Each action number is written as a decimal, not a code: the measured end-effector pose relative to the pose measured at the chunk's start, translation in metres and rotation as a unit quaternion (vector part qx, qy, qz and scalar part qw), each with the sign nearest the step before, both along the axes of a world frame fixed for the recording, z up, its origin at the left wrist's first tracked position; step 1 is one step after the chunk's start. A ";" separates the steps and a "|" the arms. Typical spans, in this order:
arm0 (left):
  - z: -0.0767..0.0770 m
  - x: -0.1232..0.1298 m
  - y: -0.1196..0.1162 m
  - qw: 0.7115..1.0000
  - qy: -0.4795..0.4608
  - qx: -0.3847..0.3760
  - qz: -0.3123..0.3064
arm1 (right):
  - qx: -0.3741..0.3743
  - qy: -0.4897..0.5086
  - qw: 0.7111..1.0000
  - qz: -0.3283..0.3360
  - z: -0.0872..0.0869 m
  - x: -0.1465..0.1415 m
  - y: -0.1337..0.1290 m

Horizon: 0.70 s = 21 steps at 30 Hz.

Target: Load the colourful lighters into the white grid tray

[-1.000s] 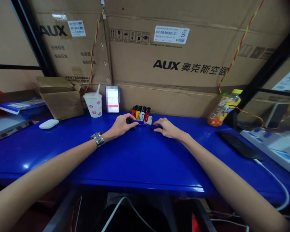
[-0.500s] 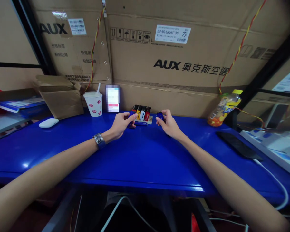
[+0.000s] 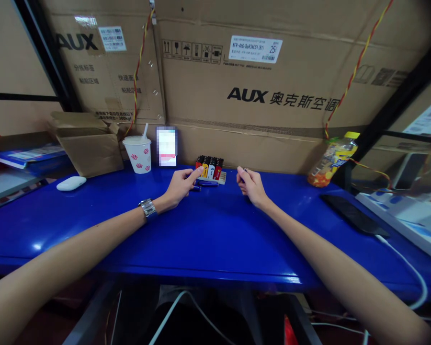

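A tray of lighters (image 3: 210, 167), with red, yellow and white bodies and black tops, stands at the back of the blue table. My left hand (image 3: 181, 186) is at its left side, fingers curled and thumb stretched against the tray's left end; what the fingers grip is hidden. In front of the tray lies a dark blue lighter (image 3: 209, 183), and another blue piece shows beside my left fingers. My right hand (image 3: 251, 184) is closed to the right of the tray, apart from it. Something small and dark shows between its thumb and finger, too small to name.
On the blue table (image 3: 215, 239), a paper cup with a straw (image 3: 139, 155), a lit phone (image 3: 167, 146), a white case (image 3: 71, 183) and a paper bag (image 3: 88, 148) stand left. A bottle (image 3: 334, 160) and a dark phone on a cable (image 3: 350, 214) are right.
My right hand has turned and its fingers have curled further in, so the dark blue thing at its fingertips is now mostly hidden. My left hand has barely moved.
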<state>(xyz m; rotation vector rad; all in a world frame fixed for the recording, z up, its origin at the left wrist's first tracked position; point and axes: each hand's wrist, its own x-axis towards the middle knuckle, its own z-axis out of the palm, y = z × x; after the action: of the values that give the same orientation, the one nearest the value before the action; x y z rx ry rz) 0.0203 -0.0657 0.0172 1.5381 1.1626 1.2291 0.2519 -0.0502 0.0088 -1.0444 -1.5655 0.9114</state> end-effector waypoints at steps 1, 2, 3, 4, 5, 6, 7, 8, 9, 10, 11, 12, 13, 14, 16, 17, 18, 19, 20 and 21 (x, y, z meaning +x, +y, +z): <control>-0.001 -0.001 0.001 1.000 -0.001 0.002 0.002 | -0.013 0.022 1.000 -0.013 0.001 -0.002 -0.001; -0.003 -0.001 0.002 1.000 -0.002 0.005 0.003 | -0.026 0.042 0.998 -0.026 0.002 -0.003 -0.002; -0.004 -0.001 0.002 1.000 0.000 0.010 0.005 | -0.041 0.059 0.997 -0.035 0.002 -0.005 -0.002; -0.005 -0.002 0.003 1.000 0.006 0.018 0.010 | -0.058 0.076 0.995 -0.040 0.003 -0.007 -0.003; -0.006 -0.002 0.003 0.999 0.018 0.026 0.016 | -0.075 0.094 0.992 -0.044 0.004 -0.008 -0.004; -0.006 -0.001 0.003 0.999 0.033 0.033 0.024 | -0.094 0.111 0.988 -0.047 0.005 -0.010 -0.004; -0.006 -0.001 0.002 0.998 0.048 0.037 0.033 | -0.112 0.125 0.985 -0.049 0.007 -0.012 -0.005; -0.005 0.000 0.001 0.996 0.063 0.038 0.042 | -0.128 0.135 0.981 -0.051 0.008 -0.013 -0.006; -0.005 0.001 0.001 0.995 0.074 0.037 0.049 | -0.140 0.142 0.979 -0.052 0.009 -0.015 -0.007; -0.004 0.001 0.000 0.995 0.081 0.035 0.053 | -0.146 0.145 0.977 -0.054 0.010 -0.016 -0.008; -0.003 0.002 -0.001 0.994 0.085 0.035 0.056 | -0.148 0.146 0.976 -0.057 0.011 -0.017 -0.009; -0.002 0.002 -0.002 0.994 0.087 0.036 0.058 | -0.148 0.146 0.976 -0.061 0.012 -0.018 -0.009; -0.002 0.003 -0.002 0.994 0.089 0.038 0.058 | -0.146 0.146 0.976 -0.064 0.012 -0.018 -0.010; -0.002 0.002 -0.002 0.993 0.089 0.041 0.059 | -0.146 0.146 0.976 -0.067 0.012 -0.019 -0.010; -0.003 0.002 -0.001 0.993 0.091 0.046 0.060 | -0.149 0.147 0.975 -0.070 0.013 -0.018 -0.011; -0.004 0.001 0.000 0.993 0.092 0.048 0.060 | -0.151 0.147 0.975 -0.070 0.013 -0.018 -0.011; -0.004 0.001 0.001 0.992 0.094 0.050 0.061 | -0.152 0.147 0.975 -0.069 0.013 -0.018 -0.010; -0.005 0.000 0.001 0.992 0.095 0.051 0.061 | -0.154 0.147 0.975 -0.068 0.013 -0.018 -0.010; -0.005 0.000 0.002 0.992 0.096 0.052 0.062 | -0.155 0.146 0.975 -0.067 0.013 -0.018 -0.010; -0.005 0.000 0.002 0.992 0.096 0.052 0.063 | -0.155 0.145 0.975 -0.066 0.012 -0.018 -0.010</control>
<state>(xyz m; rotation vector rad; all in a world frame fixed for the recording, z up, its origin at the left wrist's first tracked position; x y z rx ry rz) 0.0205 -0.0640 0.0121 1.7129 1.3572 1.2614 0.2338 -0.0605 0.0212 -1.1579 -1.1203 1.1827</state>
